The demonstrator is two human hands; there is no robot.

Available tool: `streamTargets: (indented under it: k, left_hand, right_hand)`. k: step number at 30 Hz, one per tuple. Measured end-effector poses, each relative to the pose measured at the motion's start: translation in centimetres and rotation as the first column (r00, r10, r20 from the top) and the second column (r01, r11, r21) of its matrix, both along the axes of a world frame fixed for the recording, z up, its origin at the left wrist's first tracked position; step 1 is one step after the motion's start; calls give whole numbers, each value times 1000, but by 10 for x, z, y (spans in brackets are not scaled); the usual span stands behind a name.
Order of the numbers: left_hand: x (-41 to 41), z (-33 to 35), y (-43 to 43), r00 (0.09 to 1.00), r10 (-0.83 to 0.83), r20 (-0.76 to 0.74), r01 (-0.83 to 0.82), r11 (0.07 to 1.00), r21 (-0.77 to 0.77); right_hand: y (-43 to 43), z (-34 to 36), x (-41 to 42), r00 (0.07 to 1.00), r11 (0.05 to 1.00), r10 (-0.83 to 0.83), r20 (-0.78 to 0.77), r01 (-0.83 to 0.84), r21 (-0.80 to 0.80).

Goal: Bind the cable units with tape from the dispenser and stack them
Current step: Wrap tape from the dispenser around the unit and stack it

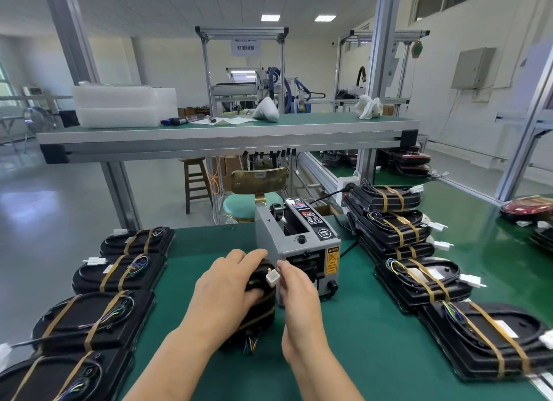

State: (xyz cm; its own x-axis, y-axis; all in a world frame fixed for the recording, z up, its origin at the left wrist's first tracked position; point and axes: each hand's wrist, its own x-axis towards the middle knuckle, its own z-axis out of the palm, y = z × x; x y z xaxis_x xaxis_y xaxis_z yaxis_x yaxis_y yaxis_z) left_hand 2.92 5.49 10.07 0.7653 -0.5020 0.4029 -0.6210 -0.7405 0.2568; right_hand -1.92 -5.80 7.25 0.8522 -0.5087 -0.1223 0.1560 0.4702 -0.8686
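Note:
A black cable unit (258, 314) stands on edge in the middle of the green mat, just in front of the grey tape dispenser (302, 245). My left hand (227, 287) grips its top and left side, thumb on the face toward me. My right hand (296, 293) is beside it on the right, fingertips at the unit's white connector (273, 278). A band of brown tape crosses the unit. Coloured wires stick out at its lower end.
Taped black units lie in a row on the left (119, 273) and in another on the right (425, 281), with a stack at the back right (386, 197). A raised shelf (221, 137) with white foam trays spans the back. A stool (251, 203) stands behind the table.

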Motion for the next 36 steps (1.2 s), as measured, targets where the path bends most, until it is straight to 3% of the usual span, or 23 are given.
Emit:
streamTargets:
  k: [6, 11, 13, 28, 36]
  left_hand:
    - [2, -6, 13, 990, -131, -49, 117, 967, -226]
    - [1, -12, 21, 942, -297, -155, 165, 814, -558]
    - [2, -16, 24, 928, -315, -199, 131, 776, -617]
    - [5, -4, 58, 937, -223, -270, 74, 880, -469]
    - [-3, -8, 60, 918, -287, -276, 105, 843, -528]
  right_hand:
    - [-44, -21, 6, 967, 979, -197, -160, 204, 29]
    - [-70, -21, 19, 948, 967, -237, -212, 252, 47]
    - [-73, -19, 24, 948, 969, -221, -231, 240, 59]
    - [-75, -6, 40, 891, 960, -236, -388, 277, 51]
    - [-68, -7, 44, 852, 950, -311, -422, 297, -102]
